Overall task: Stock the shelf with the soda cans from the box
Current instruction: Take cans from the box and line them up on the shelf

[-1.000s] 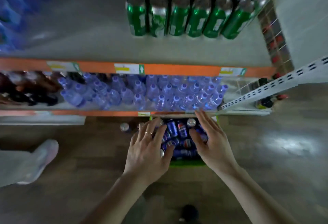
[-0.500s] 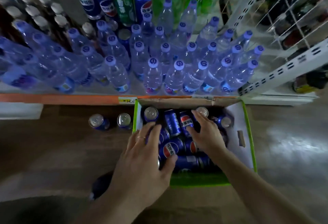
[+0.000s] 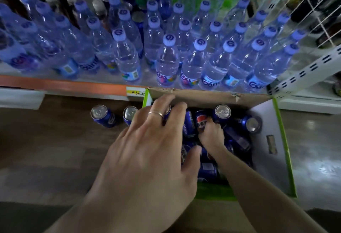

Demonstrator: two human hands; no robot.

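A: Deep blue soda cans with silver tops [image 3: 222, 112], red-white-blue roundel on the labels, in a brown cardboard box with a bright green rim [image 3: 285, 146]

B: Clear plastic water bottles with pale violet caps [image 3: 167, 63], blue lettering; orange strip along the shelf edge [image 3: 73, 86]; brown wood-grain floor [image 3: 46, 149]; gold band ring [image 3: 156, 113] on a finger

My right hand [image 3: 212, 135] is down in the box [image 3: 276, 140], fingers curled on a blue soda can [image 3: 202, 122]. My left hand [image 3: 147, 155] hovers spread over the box's left side. Two cans [image 3: 103, 115] stand on the floor beside it.
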